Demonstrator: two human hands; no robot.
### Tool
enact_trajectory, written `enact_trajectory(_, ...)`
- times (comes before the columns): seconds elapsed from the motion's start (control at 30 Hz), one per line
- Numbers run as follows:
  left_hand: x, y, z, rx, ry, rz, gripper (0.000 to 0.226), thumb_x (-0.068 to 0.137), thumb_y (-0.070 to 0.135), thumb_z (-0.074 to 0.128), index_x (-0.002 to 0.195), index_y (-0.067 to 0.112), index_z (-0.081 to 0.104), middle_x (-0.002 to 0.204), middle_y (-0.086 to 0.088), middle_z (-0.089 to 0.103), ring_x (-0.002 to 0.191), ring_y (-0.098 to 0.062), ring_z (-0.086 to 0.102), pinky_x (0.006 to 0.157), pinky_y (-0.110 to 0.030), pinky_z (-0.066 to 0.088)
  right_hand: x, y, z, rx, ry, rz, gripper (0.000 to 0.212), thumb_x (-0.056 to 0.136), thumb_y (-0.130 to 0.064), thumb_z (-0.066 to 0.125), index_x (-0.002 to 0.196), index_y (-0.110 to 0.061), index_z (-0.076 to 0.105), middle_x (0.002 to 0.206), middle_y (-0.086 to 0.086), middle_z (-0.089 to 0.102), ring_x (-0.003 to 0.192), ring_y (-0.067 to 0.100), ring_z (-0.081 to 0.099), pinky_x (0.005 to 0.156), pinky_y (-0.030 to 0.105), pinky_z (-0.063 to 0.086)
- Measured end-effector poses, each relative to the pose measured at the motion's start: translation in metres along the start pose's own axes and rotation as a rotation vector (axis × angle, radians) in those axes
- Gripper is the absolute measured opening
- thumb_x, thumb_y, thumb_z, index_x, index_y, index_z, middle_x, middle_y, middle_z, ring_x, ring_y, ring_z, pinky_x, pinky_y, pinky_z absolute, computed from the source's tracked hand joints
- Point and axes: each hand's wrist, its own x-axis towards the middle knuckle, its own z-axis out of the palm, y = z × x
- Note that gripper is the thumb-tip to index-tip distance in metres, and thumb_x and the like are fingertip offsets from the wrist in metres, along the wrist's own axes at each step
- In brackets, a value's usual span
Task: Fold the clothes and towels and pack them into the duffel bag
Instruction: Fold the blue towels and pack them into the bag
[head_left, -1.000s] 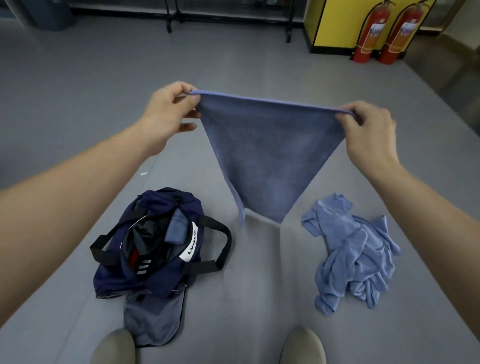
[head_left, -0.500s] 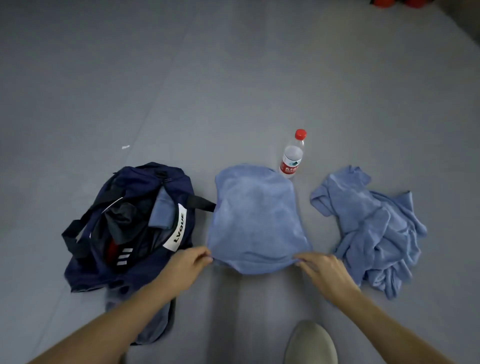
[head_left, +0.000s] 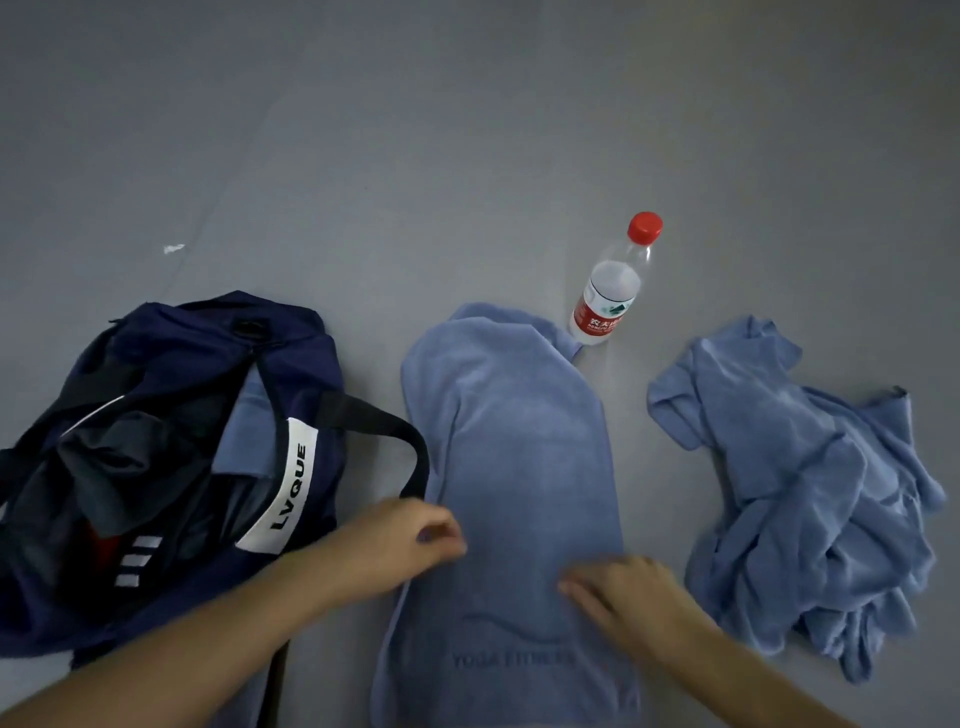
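Observation:
A blue towel (head_left: 514, 447) lies spread lengthwise on the grey floor in the middle, with faint embossed lettering near its close end. My left hand (head_left: 410, 540) rests at the towel's left edge, fingers pinched on the fabric. My right hand (head_left: 628, 592) lies flat on the towel's lower middle, fingers together, pressing it. The navy duffel bag (head_left: 171, 467) stands open at the left with dark clothes and a folded blue piece inside. A crumpled light blue garment (head_left: 810, 488) lies at the right.
A water bottle (head_left: 610, 291) with a red cap lies on the floor just beyond the towel's far right corner. A black bag strap (head_left: 395, 431) arcs onto the towel's left edge. Grey floor stretches beyond.
The towel, held up in the air a second ago, now lies on the floor and is stretched longer toward me. Both hands moved from its near corners onto its surface.

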Motion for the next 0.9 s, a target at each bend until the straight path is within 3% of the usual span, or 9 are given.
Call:
enact_trajectory(0.07,0.049,0.018,-0.033,-0.038,0.251,0.06,0.018,0.096,0.038,0.063,0.11,0.032,0.072,0.101,0.021,0.068,0.095,0.001,0.063,0.09,-0.024,0.05,0.046,0.0,-0.045,0.033,0.123,0.009,0.035,0.104,-0.045,0.035,0.118,-0.033,0.064,0.117,-0.007,0.07,0.107,0.022,0.065,0.09,0.034,0.048)
enact_trajectory(0.2,0.134,0.021,-0.091,-0.109,0.579,-0.02,0.029,0.1,0.021,0.054,0.126,0.023,0.068,0.127,0.0,0.068,0.116,-0.021,0.063,0.101,-0.032,0.046,0.141,-0.004,-0.116,0.042,0.309,0.125,0.033,0.103,-0.021,0.04,0.129,-0.019,0.061,0.125,0.014,0.066,0.11,0.041,0.059,0.088,0.041,0.047)
enact_trajectory(0.37,0.166,0.005,-0.108,-0.134,0.577,-0.145,0.036,0.1,0.016,0.046,0.132,0.02,0.062,0.132,-0.007,0.065,0.121,-0.03,0.059,0.103,-0.034,0.043,0.216,-0.013,-0.148,0.212,0.387,0.256,0.039,0.1,-0.006,0.039,0.136,-0.005,0.053,0.134,0.023,0.058,0.124,0.044,0.052,0.1,0.044,0.044)
enact_trajectory(0.43,0.174,-0.003,-0.108,-0.163,0.588,-0.15,0.04,0.101,0.016,0.045,0.139,0.019,0.056,0.134,-0.008,0.063,0.123,-0.031,0.057,0.107,-0.036,0.043,0.227,-0.009,-0.138,0.265,0.37,0.304,0.033,0.1,-0.006,0.038,0.128,-0.006,0.056,0.121,0.018,0.06,0.118,0.04,0.055,0.093,0.038,0.044)
enact_trajectory(0.5,0.182,-0.011,-0.11,-0.218,0.583,-0.156,0.047,0.1,0.014,0.045,0.147,0.021,0.046,0.126,-0.008,0.065,0.115,-0.03,0.062,0.105,-0.04,0.047,0.234,-0.001,-0.125,0.302,0.358,0.337,0.019,0.098,-0.007,0.04,0.107,-0.012,0.056,0.098,0.012,0.055,0.096,0.035,0.056,0.08,0.036,0.041)
enact_trajectory(0.57,0.188,-0.012,-0.113,-0.301,0.541,-0.176,0.051,0.1,0.01,0.045,0.149,0.022,0.041,0.114,-0.008,0.07,0.094,-0.031,0.07,0.092,-0.043,0.057,0.236,0.003,-0.116,0.316,0.366,0.349,0.023,0.096,-0.01,0.045,0.115,-0.015,0.057,0.103,0.012,0.06,0.099,0.037,0.059,0.082,0.037,0.045)
enact_trajectory(0.67,0.189,-0.01,-0.11,-0.269,0.449,-0.232,0.034,0.103,0.02,0.043,0.136,0.021,0.048,0.088,-0.009,0.075,0.068,-0.03,0.072,0.074,-0.044,0.062,0.238,0.001,-0.11,0.284,0.376,0.368,0.048,0.099,-0.016,0.048,0.147,-0.017,0.043,0.14,0.016,0.053,0.125,0.039,0.052,0.104,0.042,0.043)
enact_trajectory(0.8,0.188,-0.009,-0.102,0.103,0.463,-0.222,0.026,0.096,0.037,0.05,0.118,0.024,0.055,0.095,-0.001,0.064,0.085,-0.027,0.063,0.078,-0.04,0.055,0.24,-0.007,-0.101,0.229,0.358,0.36,0.034,0.095,-0.017,0.053,0.129,-0.014,0.052,0.126,0.019,0.058,0.111,0.042,0.055,0.087,0.041,0.044)
enact_trajectory(0.9,0.194,-0.004,-0.096,0.14,0.407,-0.123,0.017,0.093,0.029,0.055,0.109,0.025,0.058,0.094,0.001,0.058,0.085,-0.023,0.056,0.069,-0.033,0.043,0.24,-0.008,-0.095,0.223,0.348,0.351,0.023,0.091,-0.019,0.056,0.113,-0.014,0.057,0.113,0.014,0.061,0.1,0.04,0.059,0.078,0.036,0.043)
